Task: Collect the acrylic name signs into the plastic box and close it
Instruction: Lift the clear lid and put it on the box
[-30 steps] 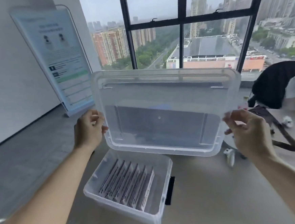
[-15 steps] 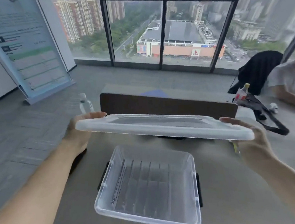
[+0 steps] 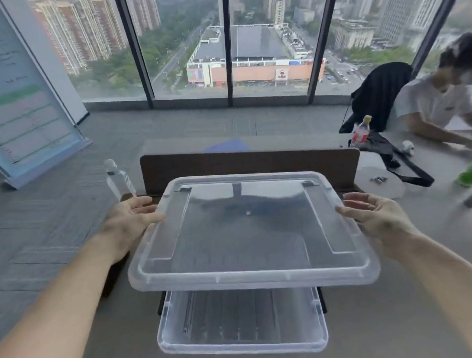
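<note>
The clear rectangular plastic lid (image 3: 250, 234) hangs level just above the clear plastic box (image 3: 242, 349); the left hand (image 3: 130, 219) and right hand (image 3: 373, 214) press its side edges, fingers nearly straight; flat acrylic name signs (image 3: 193, 313) stand inside the box

Clear lid above the open box, not yet seated.
We see the transparent plastic lid (image 3: 250, 234) level and top side up in the air, overlapping the far part of the clear plastic box (image 3: 242, 346), which stands open on the bench (image 3: 381, 322); inside it the acrylic name signs (image 3: 228, 315) lie ranged in a row.
</note>
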{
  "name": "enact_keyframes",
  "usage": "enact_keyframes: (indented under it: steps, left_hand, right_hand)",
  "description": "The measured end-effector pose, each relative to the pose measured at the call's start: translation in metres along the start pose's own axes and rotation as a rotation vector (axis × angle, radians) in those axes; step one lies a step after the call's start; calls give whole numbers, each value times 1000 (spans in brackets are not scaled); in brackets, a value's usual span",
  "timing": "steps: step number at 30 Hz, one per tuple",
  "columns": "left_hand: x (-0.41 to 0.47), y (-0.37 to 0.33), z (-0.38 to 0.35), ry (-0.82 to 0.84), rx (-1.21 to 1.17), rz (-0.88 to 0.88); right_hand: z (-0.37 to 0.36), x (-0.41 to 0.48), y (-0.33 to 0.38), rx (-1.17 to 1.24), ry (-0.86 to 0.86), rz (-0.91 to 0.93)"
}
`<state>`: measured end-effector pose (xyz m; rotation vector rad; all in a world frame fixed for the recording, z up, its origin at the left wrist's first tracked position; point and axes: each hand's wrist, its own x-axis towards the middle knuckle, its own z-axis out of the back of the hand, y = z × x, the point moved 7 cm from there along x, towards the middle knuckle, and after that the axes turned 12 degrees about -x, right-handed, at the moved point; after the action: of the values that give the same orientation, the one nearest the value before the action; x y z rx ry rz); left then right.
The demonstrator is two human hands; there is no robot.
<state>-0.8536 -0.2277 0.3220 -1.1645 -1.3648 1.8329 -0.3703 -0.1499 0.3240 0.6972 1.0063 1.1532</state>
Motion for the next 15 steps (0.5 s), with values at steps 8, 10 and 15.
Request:
enact_keyframes:
  steps: [8,10,15]
  left_hand:
    - [-46,-12,-3,-295,472,-307]
    - [-57,-11,-3,-321,505,-339]
    - [-63,14,7,-319,564,-369]
  right_hand:
    - [-8,-21,15,-476,-236,205]
    - [-12,-28,21,-537,-280,264]
    - [-27,-36,11,-583,-290,288]
